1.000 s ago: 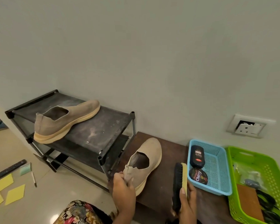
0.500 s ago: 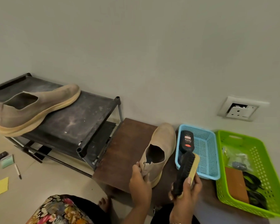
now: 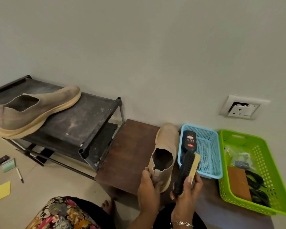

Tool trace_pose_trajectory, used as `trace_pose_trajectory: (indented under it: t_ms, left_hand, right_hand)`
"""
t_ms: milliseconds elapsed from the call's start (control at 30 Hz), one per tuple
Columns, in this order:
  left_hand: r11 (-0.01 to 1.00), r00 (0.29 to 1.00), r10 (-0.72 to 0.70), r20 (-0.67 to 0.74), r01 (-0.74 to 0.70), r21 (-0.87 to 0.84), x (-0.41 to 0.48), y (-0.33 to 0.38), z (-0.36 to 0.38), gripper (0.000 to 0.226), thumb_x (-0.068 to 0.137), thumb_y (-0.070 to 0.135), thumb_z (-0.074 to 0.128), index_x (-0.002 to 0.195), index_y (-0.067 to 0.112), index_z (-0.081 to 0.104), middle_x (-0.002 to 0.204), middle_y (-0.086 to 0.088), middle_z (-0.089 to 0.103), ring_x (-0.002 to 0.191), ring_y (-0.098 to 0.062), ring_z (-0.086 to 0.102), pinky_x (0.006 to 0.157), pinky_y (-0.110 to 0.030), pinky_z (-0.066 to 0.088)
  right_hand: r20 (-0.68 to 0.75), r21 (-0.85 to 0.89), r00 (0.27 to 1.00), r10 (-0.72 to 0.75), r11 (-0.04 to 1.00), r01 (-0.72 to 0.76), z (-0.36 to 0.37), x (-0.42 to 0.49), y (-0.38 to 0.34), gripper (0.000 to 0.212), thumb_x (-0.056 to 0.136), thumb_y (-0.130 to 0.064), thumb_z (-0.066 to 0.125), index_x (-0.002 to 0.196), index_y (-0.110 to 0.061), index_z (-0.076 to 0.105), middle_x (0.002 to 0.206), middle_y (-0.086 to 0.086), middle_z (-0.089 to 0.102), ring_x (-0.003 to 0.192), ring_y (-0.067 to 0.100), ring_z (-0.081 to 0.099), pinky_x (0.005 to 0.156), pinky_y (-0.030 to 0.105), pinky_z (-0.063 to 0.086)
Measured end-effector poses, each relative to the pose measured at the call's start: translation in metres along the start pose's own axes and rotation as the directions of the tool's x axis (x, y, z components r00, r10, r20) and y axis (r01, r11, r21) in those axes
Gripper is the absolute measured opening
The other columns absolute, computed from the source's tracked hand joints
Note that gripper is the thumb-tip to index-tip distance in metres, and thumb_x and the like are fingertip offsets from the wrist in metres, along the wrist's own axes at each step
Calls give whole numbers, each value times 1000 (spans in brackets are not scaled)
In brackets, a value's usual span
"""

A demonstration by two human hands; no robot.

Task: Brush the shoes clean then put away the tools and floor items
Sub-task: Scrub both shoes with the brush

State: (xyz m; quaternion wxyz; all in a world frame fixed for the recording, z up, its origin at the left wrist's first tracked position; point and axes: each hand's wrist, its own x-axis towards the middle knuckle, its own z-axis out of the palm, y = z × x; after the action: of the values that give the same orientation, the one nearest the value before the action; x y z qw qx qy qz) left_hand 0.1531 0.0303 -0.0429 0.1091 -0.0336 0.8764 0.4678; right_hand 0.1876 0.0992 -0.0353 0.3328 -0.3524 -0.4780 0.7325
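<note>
Your left hand [image 3: 148, 190] grips the heel of the shoe [image 3: 167, 142]. The shoe lies on the bench [image 3: 130, 154], long axis running away from you, toe toward the wall. Your right hand [image 3: 188, 190] wraps the brush [image 3: 185, 171], tilted just beside the shoe, black bristles facing left, pale wooden back to the right. The shoe is tan knit with a cream sole. The other shoe [image 3: 36, 111] sits on the dusty black rack [image 3: 82, 119]. The bench is dark brown wood against a plain pale wall. A perforated plastic blue basket [image 3: 217, 146] and green basket [image 3: 264, 162] stand at its right.
</note>
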Motion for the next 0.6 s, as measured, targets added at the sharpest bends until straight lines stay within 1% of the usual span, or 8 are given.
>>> trace_pose_trajectory:
  t_ms: [67,133,167,233,333,400,467,600]
  left_hand:
    - [997,998,64,18,-65,38,-2,0,-15,40,83,24,65,115,20,41,108,18,49,107,-8,55,85,-22,45]
    - [988,991,132,1,-132,74,-5,0,-33,42,85,28,63,119,21,40,111,18,44,110,-7,52,80,-14,38]
    - [982,985,169,-21,-166,94,-8,-2,-43,43,86,29,61,122,20,39,115,15,45,111,-8,51,79,-11,34]
    - [970,972,221,-79,-211,118,-13,-7,-64,43,88,29,60,125,17,41,124,9,48,114,-9,51,78,-9,31]
    - [958,948,275,-161,-256,130,-20,-14,-100,39,88,28,59,122,14,46,124,3,51,113,-13,52,77,-8,31]
    - [956,934,282,-218,-254,147,-25,-21,-123,38,87,28,60,121,14,48,122,2,53,112,-14,53,80,-12,36]
    - [960,922,267,-282,-229,158,-29,-30,-146,36,87,28,61,119,15,50,119,2,56,107,-14,56,80,-16,40]
    - [966,898,251,-360,-208,152,-37,-47,-178,31,87,25,61,116,16,50,112,2,58,95,-14,56,71,-16,36]
  right_hand:
    - [34,-35,999,-15,999,16,3,-7,-7,31,96,-21,43,102,-50,50,98,-1,59,64,14,50,36,19,37]
    - [92,-58,995,-25,998,30,1,-14,-11,31,96,-19,43,104,-49,50,100,-9,61,65,5,58,42,20,43]
    - [120,-78,993,-18,997,27,1,-18,-12,30,96,-20,45,108,-47,49,105,-8,61,73,5,60,47,21,47]
    - [165,-126,985,-42,990,64,2,-28,-14,27,92,-29,53,111,-48,49,117,1,59,93,19,58,63,27,48]
    - [276,-182,961,-33,980,85,6,-45,-20,37,75,-51,56,111,-49,50,118,13,57,94,22,49,65,25,41]
    - [296,-182,955,-25,980,82,9,-54,-23,30,82,-40,57,110,-44,49,113,3,58,98,21,51,69,25,42]
    - [334,-186,943,-16,979,83,13,-65,-23,27,87,-33,55,109,-47,49,117,5,56,101,23,51,71,28,43]
    - [381,-189,925,-19,977,98,25,-86,-32,24,96,-22,44,115,-36,45,113,1,53,86,17,54,64,31,44]
